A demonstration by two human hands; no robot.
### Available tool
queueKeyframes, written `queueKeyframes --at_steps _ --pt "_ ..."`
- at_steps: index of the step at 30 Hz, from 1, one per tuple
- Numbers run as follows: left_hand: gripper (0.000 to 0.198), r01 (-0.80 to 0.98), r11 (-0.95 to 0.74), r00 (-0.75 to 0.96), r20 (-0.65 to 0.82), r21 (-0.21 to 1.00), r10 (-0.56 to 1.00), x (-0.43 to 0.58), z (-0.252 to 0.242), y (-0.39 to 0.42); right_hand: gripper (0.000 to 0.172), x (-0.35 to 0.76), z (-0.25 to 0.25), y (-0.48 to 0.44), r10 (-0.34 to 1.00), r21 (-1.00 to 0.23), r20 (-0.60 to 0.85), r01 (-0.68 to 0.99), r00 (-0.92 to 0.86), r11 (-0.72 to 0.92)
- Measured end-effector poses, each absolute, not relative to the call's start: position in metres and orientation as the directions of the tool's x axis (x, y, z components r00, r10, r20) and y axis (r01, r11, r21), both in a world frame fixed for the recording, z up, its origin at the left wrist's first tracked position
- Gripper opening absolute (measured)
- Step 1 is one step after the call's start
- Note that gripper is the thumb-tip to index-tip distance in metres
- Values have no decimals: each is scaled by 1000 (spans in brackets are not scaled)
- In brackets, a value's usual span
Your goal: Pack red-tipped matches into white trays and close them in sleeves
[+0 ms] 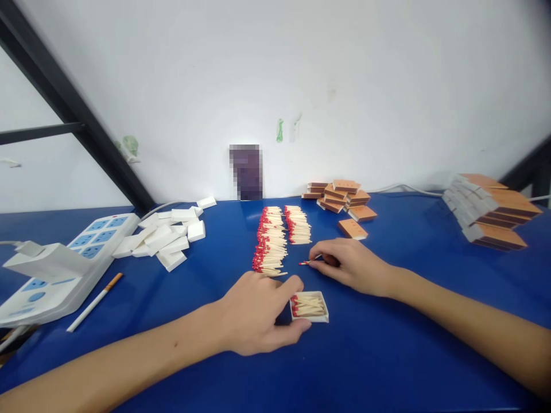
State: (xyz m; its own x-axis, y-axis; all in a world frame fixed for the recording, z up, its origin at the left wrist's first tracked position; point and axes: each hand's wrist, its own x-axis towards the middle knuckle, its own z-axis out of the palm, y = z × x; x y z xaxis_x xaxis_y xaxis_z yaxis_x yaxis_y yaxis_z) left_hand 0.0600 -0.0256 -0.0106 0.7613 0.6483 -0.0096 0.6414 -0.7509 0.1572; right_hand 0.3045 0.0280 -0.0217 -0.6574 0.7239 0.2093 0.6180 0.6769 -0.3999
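My left hand (pixel 262 314) grips a small white matchbox tray (pixel 326 314) by its left end, thumb in front and fingers behind. Inside the tray lie several matches (pixel 310 306), their red heads toward the left. Just beyond it, my right hand (pixel 344 264) is closed in a pinch on red-tipped matches (pixel 305 263) close to the table; how many they are I cannot make out. Past my hands, a long pile of matches (pixel 271 241) and a shorter pile of matches (pixel 298 225) lie side by side, red heads to the left.
White empty trays (pixel 166 238) lie heaped at the left, near a power strip (pixel 92 252) and a cigarette (pixel 95 302). Orange matchbox sleeves (pixel 346 195) are piled by the wall. More boxes (pixel 495 209) are stacked at the right. A pixelated dark object (pixel 248 172) leans on the wall.
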Motion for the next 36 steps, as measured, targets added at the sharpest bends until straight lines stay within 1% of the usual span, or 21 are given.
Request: queueKeyframes --at_steps 5,11,15,30,33,36 --pt "35 639 -755 764 -4 147 645 60 -11 -25 22 306 -22 27 712 -389 231 608 -663 692" --pt "35 632 -760 769 -3 152 639 60 -12 -25 15 306 -24 27 729 -371 233 633 -644 679" --pt "35 632 -758 769 -4 162 639 60 -11 -25 12 306 -24 28 728 -383 226 629 -647 677" --pt "35 631 -760 770 -4 154 638 60 -12 -25 20 306 -21 26 734 -399 212 628 -645 667" --pt "35 636 -755 766 -11 158 643 61 -10 -25 19 306 -19 25 733 -393 217 630 -645 670" --pt "35 633 -757 769 -14 164 639 61 -9 -26 18 306 -19 25 744 -411 211 633 -634 656"
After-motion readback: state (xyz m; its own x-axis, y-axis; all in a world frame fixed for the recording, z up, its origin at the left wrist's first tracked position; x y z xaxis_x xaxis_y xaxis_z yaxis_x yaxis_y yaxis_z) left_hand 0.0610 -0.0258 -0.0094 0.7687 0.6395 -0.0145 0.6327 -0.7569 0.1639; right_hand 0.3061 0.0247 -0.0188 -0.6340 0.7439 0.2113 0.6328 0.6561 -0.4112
